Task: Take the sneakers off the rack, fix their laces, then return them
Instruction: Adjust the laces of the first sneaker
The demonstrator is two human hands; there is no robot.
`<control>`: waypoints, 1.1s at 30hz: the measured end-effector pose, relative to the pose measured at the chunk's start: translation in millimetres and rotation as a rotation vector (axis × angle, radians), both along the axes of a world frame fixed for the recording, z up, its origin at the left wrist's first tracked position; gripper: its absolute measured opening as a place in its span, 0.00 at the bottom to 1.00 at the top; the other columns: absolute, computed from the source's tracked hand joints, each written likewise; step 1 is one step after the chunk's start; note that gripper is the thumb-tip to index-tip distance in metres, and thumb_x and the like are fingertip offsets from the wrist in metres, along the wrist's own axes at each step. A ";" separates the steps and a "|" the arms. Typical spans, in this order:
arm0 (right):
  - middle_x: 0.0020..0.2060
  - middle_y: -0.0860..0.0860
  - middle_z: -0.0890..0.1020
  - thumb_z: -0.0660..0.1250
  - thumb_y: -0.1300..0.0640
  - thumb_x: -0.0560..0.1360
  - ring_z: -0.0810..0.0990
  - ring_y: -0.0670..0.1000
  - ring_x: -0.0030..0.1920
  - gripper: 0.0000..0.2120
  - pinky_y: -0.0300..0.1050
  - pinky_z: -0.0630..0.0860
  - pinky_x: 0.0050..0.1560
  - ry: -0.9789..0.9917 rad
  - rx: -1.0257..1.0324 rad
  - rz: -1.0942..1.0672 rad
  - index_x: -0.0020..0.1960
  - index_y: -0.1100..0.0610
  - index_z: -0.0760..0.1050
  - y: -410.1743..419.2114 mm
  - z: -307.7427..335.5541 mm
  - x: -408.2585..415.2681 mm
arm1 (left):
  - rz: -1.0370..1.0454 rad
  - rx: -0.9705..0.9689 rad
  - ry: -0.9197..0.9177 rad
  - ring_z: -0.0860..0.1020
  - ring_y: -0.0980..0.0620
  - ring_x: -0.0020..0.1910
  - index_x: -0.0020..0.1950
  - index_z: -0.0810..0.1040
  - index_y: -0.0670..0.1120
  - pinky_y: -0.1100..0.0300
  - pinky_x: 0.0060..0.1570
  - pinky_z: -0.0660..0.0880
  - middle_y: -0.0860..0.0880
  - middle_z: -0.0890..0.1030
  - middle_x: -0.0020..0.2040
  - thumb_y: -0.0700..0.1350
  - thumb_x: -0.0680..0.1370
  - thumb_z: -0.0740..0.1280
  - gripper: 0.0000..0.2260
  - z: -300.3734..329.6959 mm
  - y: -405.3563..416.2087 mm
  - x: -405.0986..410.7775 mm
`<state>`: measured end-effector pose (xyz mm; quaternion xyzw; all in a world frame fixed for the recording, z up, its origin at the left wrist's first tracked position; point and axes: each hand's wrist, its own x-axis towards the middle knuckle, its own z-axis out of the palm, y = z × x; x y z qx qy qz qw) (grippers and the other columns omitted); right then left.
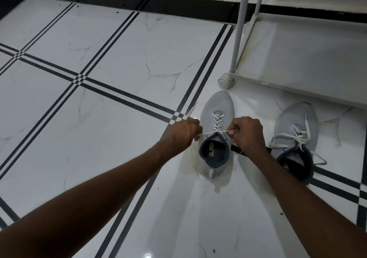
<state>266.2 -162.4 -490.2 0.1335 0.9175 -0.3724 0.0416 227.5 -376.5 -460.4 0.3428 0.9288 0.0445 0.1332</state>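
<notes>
Forearms: two bare forearms reaching forward from the bottom edge, over glossy white marble-look floor tiles (139, 63) crossed by thin black double stripes.
Left hand (181, 133): fisted, fingers curled shut on the left end of a white flat shoelace (217, 121), just left of the shoe's collar.
Right hand (247, 133): fingers pinched closed on the right end of that same lace, just right of the collar; pale nail visible at the pinch.
Lace between hands: drawn out sideways in a near-straight line across the top eyelets; criss-crossed rows above it lying snug on the tongue.
Near sneaker (216, 130): light grey knit low-top with dark blue lining, standing upright on the floor between both hands, toe pointing away, heel tab toward the camera, printed insole visible through the opening.
Second sneaker (297, 136): matching light grey knit shoe with dark collar, on the floor to the right, apart from the first, partly behind the right forearm; toe angled away.
Second sneaker's laces (297, 134): white, loose, looping out to both sides, one loop trailing onto the tile at the right.
Rack (297, 63): white metal-framed shoe rack with pale bottom shelf at upper right, thin upright posts, small white caster (225, 82) at its corner, near the first sneaker's toe.
Shelf contents: none of either sneaker on it; both on the floor in front.
Wall edge: black skirting strip (158, 4) along the far side under a white wall.
</notes>
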 end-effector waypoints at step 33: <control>0.39 0.55 0.86 0.68 0.65 0.76 0.76 0.48 0.32 0.06 0.38 0.76 0.34 -0.238 -0.978 0.062 0.48 0.68 0.80 18.1 46.8 -9.1 | 0.539 0.908 -1.116 0.80 0.48 0.54 0.53 0.83 0.44 0.56 0.54 0.72 0.46 0.84 0.51 0.41 0.79 0.67 0.06 34.6 7.0 -37.9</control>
